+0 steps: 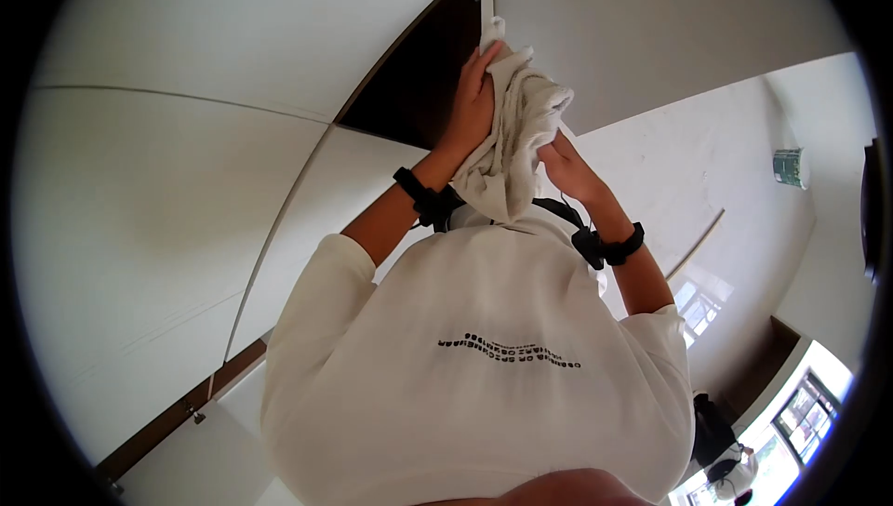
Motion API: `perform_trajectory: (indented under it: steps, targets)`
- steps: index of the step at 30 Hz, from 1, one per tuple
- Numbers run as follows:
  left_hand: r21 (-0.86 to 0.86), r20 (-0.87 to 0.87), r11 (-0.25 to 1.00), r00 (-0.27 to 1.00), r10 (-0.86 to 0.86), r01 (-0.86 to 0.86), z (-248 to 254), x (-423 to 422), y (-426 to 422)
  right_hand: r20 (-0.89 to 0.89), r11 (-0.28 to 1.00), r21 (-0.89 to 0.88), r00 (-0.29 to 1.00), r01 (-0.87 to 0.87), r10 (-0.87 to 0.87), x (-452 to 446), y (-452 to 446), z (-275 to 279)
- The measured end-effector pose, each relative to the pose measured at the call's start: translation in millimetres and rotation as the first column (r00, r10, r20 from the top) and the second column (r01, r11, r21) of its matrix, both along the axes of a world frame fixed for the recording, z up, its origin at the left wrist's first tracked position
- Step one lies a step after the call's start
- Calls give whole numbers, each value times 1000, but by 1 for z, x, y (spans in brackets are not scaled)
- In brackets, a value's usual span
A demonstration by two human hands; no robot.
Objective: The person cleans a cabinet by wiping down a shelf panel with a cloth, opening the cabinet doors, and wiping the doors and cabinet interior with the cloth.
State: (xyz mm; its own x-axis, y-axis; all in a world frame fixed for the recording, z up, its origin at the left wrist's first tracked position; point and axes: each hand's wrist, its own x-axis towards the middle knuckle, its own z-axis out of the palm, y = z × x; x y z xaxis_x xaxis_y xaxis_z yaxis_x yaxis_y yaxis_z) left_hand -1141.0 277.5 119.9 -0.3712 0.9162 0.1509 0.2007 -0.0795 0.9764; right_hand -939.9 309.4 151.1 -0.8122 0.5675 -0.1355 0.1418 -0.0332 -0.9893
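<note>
A crumpled off-white cloth [512, 129] hangs bunched between my two hands, in front of the edge of a white panel. My left hand [473, 106] presses against its left side, fingers pointing up along the folds. My right hand [569, 169] grips it from the lower right, with the fingertips partly hidden behind the fabric. Black straps circle both wrists. Directly behind the cloth and my left hand is a dark cabinet opening [405, 69].
A white panel, seemingly an open door [651, 32], stands to the upper right. White cabinet fronts [167, 190] fill the left. On the right are a green-and-white tub [790, 168] and a thin strip [696, 244]. Another person [735, 473] is partly visible near bright windows.
</note>
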Motion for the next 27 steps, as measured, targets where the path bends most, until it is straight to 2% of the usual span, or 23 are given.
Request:
perform_trajectory:
  steps: [1, 4, 5, 7, 8, 9, 10, 11, 12, 13, 16, 19, 22, 25, 27]
  targets:
    - [-4, 50, 1000, 999, 0, 0, -1, 8, 1, -109, 991, 73, 989, 113, -105, -7, -5, -1]
    - [86, 351, 995, 933, -85, 58, 0, 36, 8, 67, 992, 127, 998, -8, -1, -10, 13, 11]
    - [104, 422, 992, 901, -105, 68, 1, 41, 9, 85, 984, 177, 996, -10, -5, -14, 19, -2]
    - [121, 382, 988, 915, -132, 92, 1, 45, 14, 112, 966, 259, 993, -6, -23, -12, 31, -7]
    - [116, 236, 989, 965, -118, 93, 1, 43, 16, 130, 953, 301, 991, -11, -30, -12, 35, -8]
    - [115, -126, 989, 989, -78, 93, 1, 38, 20, 64, 938, 346, 997, 17, -42, -11, 38, -11]
    - [125, -477, 990, 879, 9, 58, 0, 34, 25, 155, 945, 328, 987, -19, -33, -8, 40, -5]
    - [169, -648, 985, 757, 86, 33, 2, 31, 29, 241, 948, 313, 970, -55, -23, -7, 46, 6]
    - [196, -655, 980, 749, 100, 41, 4, 31, 35, 324, 948, 304, 946, -92, -12, -8, 57, 13]
    - [224, -558, 973, 826, 82, 55, 7, 34, 39, 307, 930, 357, 951, -88, -28, -8, 64, 9]
    - [295, -606, 955, 773, 190, -3, 7, 33, 54, 324, 908, 408, 945, -98, -43, -2, 72, 13]
    - [263, -696, 954, 713, 86, 142, -6, 21, 65, 258, 911, 410, 964, -50, -63, 6, 72, 5]
    - [277, -711, 954, 692, 123, 115, -10, 26, 67, 229, 877, 479, 970, -36, -85, 19, 61, 15]
    - [230, -763, 960, 642, 74, 162, -8, 39, 62, 334, 563, 803, 931, -198, -150, 34, 39, 9]
    - [202, -784, 960, 619, 41, 192, -5, 52, 63, 341, 498, 849, 905, -179, -256, 49, 27, 12]
